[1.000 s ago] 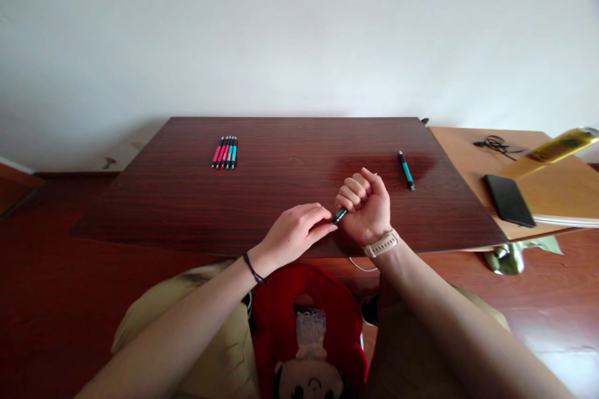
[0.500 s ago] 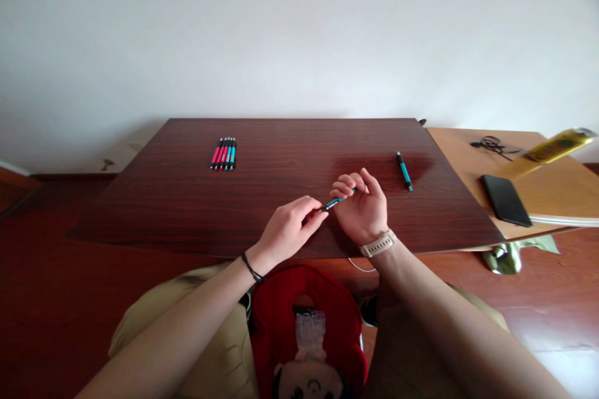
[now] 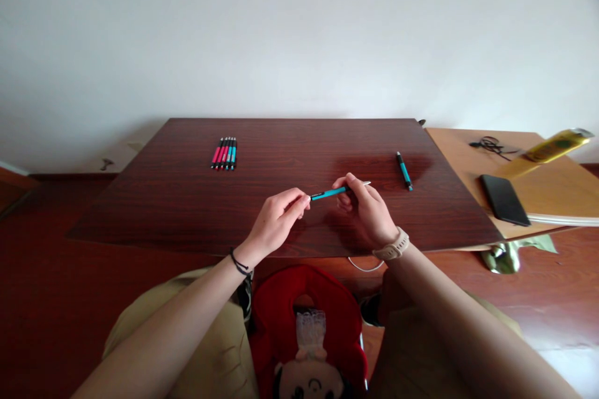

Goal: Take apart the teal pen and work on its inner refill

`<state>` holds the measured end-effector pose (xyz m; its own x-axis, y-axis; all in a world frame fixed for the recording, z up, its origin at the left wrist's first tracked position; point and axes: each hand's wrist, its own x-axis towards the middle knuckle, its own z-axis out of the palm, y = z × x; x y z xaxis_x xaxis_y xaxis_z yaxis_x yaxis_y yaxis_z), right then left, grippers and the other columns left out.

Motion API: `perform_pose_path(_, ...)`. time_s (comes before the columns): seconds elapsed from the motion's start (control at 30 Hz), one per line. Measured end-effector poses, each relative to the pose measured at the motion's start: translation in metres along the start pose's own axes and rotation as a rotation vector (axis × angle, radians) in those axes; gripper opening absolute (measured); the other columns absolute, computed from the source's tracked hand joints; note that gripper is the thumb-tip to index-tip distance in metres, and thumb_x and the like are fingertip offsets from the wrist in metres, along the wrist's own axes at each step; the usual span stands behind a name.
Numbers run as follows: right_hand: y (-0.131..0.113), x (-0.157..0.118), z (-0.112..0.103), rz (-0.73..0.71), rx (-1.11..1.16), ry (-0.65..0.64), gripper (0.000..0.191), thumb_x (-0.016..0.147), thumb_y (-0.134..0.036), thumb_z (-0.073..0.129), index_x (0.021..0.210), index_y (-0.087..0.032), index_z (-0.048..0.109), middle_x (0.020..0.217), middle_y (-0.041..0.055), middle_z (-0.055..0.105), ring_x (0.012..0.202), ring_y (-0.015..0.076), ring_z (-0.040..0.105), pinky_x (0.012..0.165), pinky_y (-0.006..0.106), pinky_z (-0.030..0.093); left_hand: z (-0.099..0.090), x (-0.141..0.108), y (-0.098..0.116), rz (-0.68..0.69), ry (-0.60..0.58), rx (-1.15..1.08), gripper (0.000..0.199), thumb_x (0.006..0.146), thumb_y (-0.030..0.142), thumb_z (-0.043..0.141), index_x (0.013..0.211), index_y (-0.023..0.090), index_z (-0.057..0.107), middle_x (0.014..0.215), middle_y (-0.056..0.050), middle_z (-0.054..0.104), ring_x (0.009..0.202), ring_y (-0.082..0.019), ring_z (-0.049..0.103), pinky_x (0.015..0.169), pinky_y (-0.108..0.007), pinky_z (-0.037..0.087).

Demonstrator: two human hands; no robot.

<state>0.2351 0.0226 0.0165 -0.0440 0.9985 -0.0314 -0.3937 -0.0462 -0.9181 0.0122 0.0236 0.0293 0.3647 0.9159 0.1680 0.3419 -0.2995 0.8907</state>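
A blue pen (image 3: 329,192) with a black grip and a silvery tip stretches between my two hands above the table's front part. My left hand (image 3: 279,215) pinches its left end between thumb and fingers, which cover that end. Around the black part near the tip, my right hand (image 3: 367,207) is closed, and the tip pokes out to the right. Another blue pen (image 3: 404,171) lies on the table to the right of my right hand. At the far left, several pink and blue pens (image 3: 224,153) lie side by side in a row.
The dark wooden table (image 3: 290,143) stands against a white wall. On a lighter side table (image 3: 559,184) at the right are a black phone (image 3: 505,199), a yellow can (image 3: 559,144) and a black cable (image 3: 491,144). A red cushion with a doll face (image 3: 311,377) sits between my legs.
My right hand has turned from palm up to palm down, with its thumb now on the pen. The pen lies flatter, its silvery tip showing at right; my left hand has shifted slightly left.
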Motion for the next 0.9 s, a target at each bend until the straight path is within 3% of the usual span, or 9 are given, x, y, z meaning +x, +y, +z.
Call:
perform_pose_path(0.27, 0.001, -0.015, -0.002, 0.038, 0.043, -0.078, 0.032, 0.098, -0.056, 0.081, 0.102, -0.024, 0.079, 0.075, -0.0025, 0.055, 0.069, 0.0133, 0.046, 0.065, 0.028, 0.039, -0.007, 0.000, -0.008, -0.109, -0.053, -0.167, 0.048, 0.110, 0.057, 0.056, 0.081, 0.020, 0.066, 0.073, 0.002, 0.062, 0.071, -0.015, 0.057, 0.076, -0.030, 0.043)
perform_pose_path(0.43, -0.001, -0.012, -0.008, 0.042, 0.055, 0.032, 0.037, 0.094, -0.059, 0.084, 0.093, -0.023, 0.076, 0.067, -0.0044, 0.045, 0.063, 0.0121, 0.037, 0.058, 0.027, 0.032, -0.005, 0.003, -0.005, -0.070, 0.010, -0.189, 0.039, 0.108, 0.053, 0.062, 0.089, 0.020, 0.071, 0.079, 0.000, 0.068, 0.075, -0.016, 0.063, 0.077, -0.030, 0.046)
perform_pose_path(0.53, 0.001, -0.005, -0.015, -0.001, 0.005, 0.102, 0.038, 0.090, -0.058, 0.088, 0.090, -0.023, 0.075, 0.065, -0.0057, 0.041, 0.062, 0.0115, 0.032, 0.056, 0.027, 0.027, -0.005, 0.005, -0.004, -0.067, 0.031, -0.183, 0.041, 0.108, 0.053, 0.062, 0.085, 0.020, 0.069, 0.077, 0.000, 0.066, 0.074, -0.016, 0.062, 0.077, -0.030, 0.046)
perform_pose_path(0.77, -0.003, -0.003, -0.027, 0.009, -0.127, 0.080, 0.029, 0.089, -0.047, 0.090, 0.105, -0.026, 0.077, 0.092, -0.0016, 0.064, 0.080, 0.0121, 0.055, 0.069, 0.024, 0.044, -0.001, 0.018, -0.007, -0.133, 0.119, -0.206, 0.057, 0.108, 0.060, 0.059, 0.066, 0.021, 0.053, 0.065, 0.002, 0.051, 0.061, -0.013, 0.048, 0.064, -0.032, 0.036)
perform_pose_path(0.9, -0.002, -0.002, -0.029, 0.006, -0.220, 0.040, 0.038, 0.097, -0.061, 0.079, 0.096, -0.023, 0.075, 0.074, -0.0032, 0.057, 0.067, 0.0118, 0.047, 0.061, 0.026, 0.038, 0.000, 0.024, -0.008, -0.129, 0.168, -0.095, 0.066, 0.108, 0.068, 0.054, 0.060, 0.022, 0.050, 0.057, 0.001, 0.048, 0.057, -0.014, 0.045, 0.061, -0.033, 0.032)
